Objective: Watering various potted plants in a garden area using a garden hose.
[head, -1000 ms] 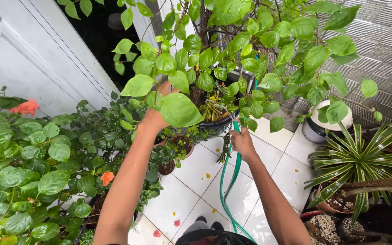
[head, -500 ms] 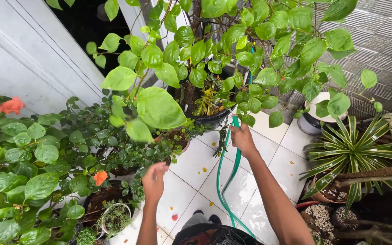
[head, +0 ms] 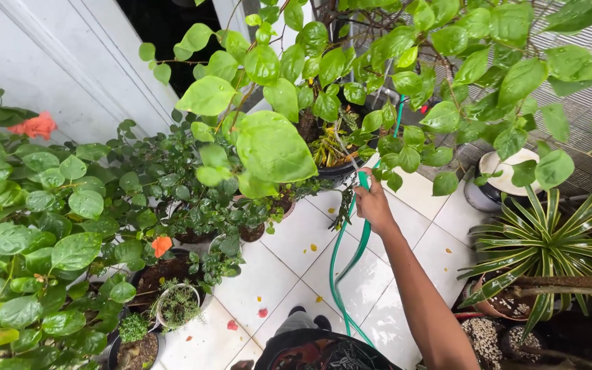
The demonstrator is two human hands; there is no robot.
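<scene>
One big-leaved shrub (head: 405,75) in black pot (head: 340,168), top centre. One striped plant (head: 549,233) at right. One green hose (head: 344,267) running over white tiles (head: 275,274). One right hand (head: 373,202), fingers clenched round hose end at pot rim. Two orange flowers (head: 33,125) at left.

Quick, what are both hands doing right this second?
Left hand: not in view.
Right hand: closed around the green rubber garden hose, aimed at the black plastic plant pot.
</scene>
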